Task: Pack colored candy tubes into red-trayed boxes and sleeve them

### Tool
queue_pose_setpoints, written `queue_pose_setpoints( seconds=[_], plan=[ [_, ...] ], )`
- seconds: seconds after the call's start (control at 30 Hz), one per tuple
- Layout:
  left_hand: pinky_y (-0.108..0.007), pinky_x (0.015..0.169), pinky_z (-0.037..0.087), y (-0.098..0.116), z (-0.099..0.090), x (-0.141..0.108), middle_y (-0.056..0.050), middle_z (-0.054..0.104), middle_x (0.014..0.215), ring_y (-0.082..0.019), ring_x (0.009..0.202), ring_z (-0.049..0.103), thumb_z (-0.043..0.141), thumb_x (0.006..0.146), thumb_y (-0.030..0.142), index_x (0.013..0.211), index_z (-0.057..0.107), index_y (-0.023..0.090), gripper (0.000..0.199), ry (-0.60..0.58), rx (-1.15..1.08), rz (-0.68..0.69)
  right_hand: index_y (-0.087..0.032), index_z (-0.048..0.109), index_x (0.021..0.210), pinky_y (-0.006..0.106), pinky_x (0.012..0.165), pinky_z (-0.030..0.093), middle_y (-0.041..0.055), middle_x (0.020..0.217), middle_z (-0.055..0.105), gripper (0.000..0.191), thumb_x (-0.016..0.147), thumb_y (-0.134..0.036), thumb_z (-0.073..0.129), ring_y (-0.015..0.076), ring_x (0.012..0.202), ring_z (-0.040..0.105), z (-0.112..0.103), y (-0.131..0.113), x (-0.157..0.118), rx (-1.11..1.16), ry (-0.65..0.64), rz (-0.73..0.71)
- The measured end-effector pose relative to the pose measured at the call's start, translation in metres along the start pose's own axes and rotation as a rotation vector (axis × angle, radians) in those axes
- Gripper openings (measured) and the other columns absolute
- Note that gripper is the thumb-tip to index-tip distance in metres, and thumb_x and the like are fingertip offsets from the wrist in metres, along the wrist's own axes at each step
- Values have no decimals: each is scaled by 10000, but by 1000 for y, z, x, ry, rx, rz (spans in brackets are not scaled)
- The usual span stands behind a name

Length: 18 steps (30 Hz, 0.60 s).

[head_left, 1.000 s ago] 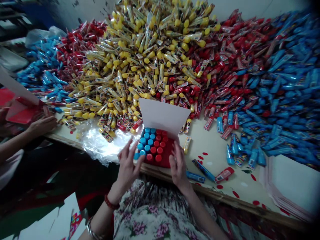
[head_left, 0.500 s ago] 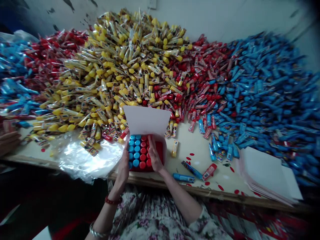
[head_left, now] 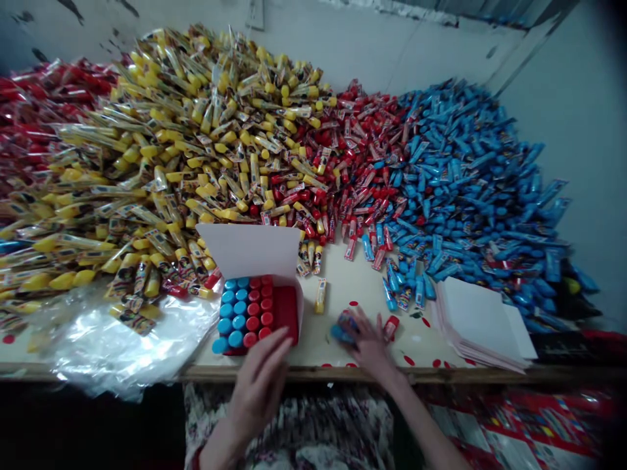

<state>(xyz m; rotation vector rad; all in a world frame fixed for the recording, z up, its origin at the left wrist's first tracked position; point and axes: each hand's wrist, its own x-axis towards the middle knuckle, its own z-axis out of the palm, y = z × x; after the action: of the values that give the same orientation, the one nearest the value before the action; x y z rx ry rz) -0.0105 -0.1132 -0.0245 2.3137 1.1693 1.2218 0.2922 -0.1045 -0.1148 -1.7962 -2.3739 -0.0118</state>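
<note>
A box (head_left: 298,297) with its white flap standing up is at the table's front edge. Blue round caps (head_left: 240,307) and red round caps (head_left: 253,309) stand in rows in it; its right part shows a plain red surface. One blue cap at the front left leans outward. Close to the box's front right corner is my left hand (head_left: 259,385), fingers stretched out, holding nothing. To the right, my right hand (head_left: 369,346) closes over blue wrapped tubes (head_left: 343,331) on the table, blurred by motion. A red wrapped tube (head_left: 390,328) lies just beside it.
Heaps of yellow (head_left: 196,130), red (head_left: 353,137) and blue (head_left: 475,170) wrapped tubes line the wall. Clear plastic (head_left: 132,346) lies left of the box. Stacked white card sheets (head_left: 480,320) sit at right. A single yellow tube (head_left: 320,296) and red paper bits lie between.
Both hands have let go of the box's sides. My right hand has moved right onto the blue tubes; my left has drawn back toward the table edge. The view has turned right.
</note>
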Motion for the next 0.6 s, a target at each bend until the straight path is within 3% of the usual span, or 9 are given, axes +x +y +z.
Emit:
queue_pose_setpoints(
  seconds=[0.07,0.13,0.2,0.27,0.33,0.43,0.53,0.6],
  plan=[
    [-375,966,483,11,15,5,-145,574,1271,-225,1215,516,460,875,88,1341,445,213,482,-84,-7,136,-271,529,1297,709,1022,133,154,1413,455,444,871,-393,554,365,1340,338,1,30,21,-77,62,160],
    [-382,976,478,19,24,11,-150,601,1232,-221,1209,520,457,870,79,1314,463,189,457,-100,-15,207,-190,481,1339,701,1019,144,192,1412,441,531,878,-448,529,378,1340,325,-7,45,51,-93,131,249],
    [-375,982,475,25,28,17,-149,611,1213,-213,1202,522,461,866,69,1290,479,175,438,-91,-26,221,-160,469,1337,612,1030,239,188,1328,527,522,912,-461,459,333,1279,419,-19,40,83,-26,156,279],
    [-356,964,485,29,32,22,-139,614,1201,-203,1172,539,465,866,68,1261,503,181,412,-90,-42,187,-152,482,1307,468,967,371,163,1147,640,477,942,-445,392,269,1108,567,-27,17,110,99,94,325],
    [-328,930,503,31,40,31,-126,611,1193,-185,1129,563,449,879,79,1231,527,196,378,-121,-79,97,-123,452,1308,394,868,430,162,1040,675,490,921,-424,434,254,961,633,-28,-10,130,215,-68,375],
    [-343,964,487,24,64,55,-131,567,1244,-187,1162,540,432,886,104,1239,519,190,374,-213,-185,-78,-134,483,1238,305,814,442,135,1044,682,457,817,-279,585,227,939,643,-20,-34,153,338,-253,379],
    [-425,1030,430,5,95,94,-169,480,1337,-236,1258,460,490,842,123,1322,430,155,485,-246,-313,-284,-147,528,1163,260,780,447,110,1034,687,378,804,-244,595,206,951,640,-11,-21,179,378,-241,393],
    [-441,1046,404,-9,113,125,-187,433,1382,-253,1290,425,496,825,113,1357,381,141,545,-190,-344,-482,-114,535,1153,276,768,459,141,1019,680,330,863,-269,538,215,942,643,-9,-3,197,385,-187,439]
  ],
)
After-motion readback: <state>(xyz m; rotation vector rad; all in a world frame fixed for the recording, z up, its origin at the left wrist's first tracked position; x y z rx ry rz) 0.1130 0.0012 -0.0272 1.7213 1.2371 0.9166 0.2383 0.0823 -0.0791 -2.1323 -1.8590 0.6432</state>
